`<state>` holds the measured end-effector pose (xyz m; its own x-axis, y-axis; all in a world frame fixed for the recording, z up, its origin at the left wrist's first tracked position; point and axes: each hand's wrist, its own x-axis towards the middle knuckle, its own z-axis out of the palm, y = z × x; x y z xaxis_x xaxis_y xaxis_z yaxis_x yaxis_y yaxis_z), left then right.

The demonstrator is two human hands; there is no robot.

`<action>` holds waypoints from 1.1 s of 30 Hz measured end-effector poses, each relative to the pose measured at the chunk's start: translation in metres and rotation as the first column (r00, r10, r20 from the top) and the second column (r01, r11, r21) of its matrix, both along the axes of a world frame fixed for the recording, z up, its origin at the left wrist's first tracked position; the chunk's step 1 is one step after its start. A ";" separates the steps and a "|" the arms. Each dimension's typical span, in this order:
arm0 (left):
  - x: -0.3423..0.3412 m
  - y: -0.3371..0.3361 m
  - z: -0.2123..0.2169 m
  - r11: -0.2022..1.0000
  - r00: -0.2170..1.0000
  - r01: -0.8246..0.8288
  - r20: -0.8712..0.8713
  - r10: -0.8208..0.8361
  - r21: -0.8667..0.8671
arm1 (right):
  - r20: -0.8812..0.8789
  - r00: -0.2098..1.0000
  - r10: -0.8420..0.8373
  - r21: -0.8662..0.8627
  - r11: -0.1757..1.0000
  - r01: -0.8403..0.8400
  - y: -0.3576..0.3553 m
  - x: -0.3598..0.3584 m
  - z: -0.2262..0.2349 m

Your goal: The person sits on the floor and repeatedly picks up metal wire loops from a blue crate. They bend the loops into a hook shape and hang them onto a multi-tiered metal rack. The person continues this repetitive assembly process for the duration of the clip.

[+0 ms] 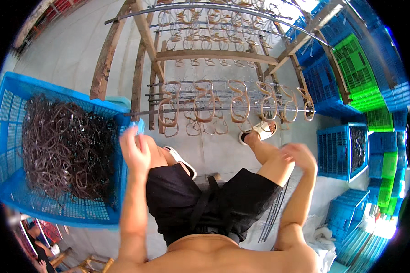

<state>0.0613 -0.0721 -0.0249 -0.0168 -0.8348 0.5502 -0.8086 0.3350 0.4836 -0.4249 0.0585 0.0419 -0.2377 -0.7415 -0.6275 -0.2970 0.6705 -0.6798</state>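
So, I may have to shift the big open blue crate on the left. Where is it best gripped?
Probably the crate is best held by its rim, one hand on each of two opposite sides, coming from outside and above. The tangled dark pieces take up the middle, while the rim runs around them. The left hand is nearest its right side.

Left head fisheye, upright, shooting steeply down past bare chest, left hand (136, 152), right hand (300, 157) and black shorts (232, 195) near, wooden rack (216, 55) farther out up top.
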 end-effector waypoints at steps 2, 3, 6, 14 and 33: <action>-0.005 -0.041 0.021 0.992 0.954 0.109 0.275 -0.120 0.057 | -0.914 0.405 -0.001 -0.032 0.997 -0.070 -0.007 -0.082 -0.030; -0.006 -0.057 0.019 0.976 0.906 0.100 0.387 -0.171 0.195 | -0.948 0.261 -0.180 -0.246 0.938 -0.244 -0.018 -0.092 -0.035; 0.014 -0.085 -0.003 0.969 0.750 0.131 0.619 -0.234 0.208 | -0.980 0.019 -0.197 -0.164 0.757 -0.632 -0.068 -0.110 -0.067; 0.015 -0.141 0.044 0.975 0.787 0.214 0.581 -0.207 0.058 | -0.911 -0.037 -0.410 -0.225 0.571 -0.790 -0.098 -0.137 -0.049; -0.030 -0.278 -0.004 0.973 0.888 0.029 0.442 -0.130 0.229 | -0.937 0.088 -0.338 -0.340 0.825 -0.452 -0.288 -0.181 -0.103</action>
<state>0.0316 -0.3504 -0.0286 -0.2919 -0.9150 0.2787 -0.9304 0.3391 0.1391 -0.6054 -0.2297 -0.0608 -0.2430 -0.8158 0.5249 -0.9327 0.3451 0.1046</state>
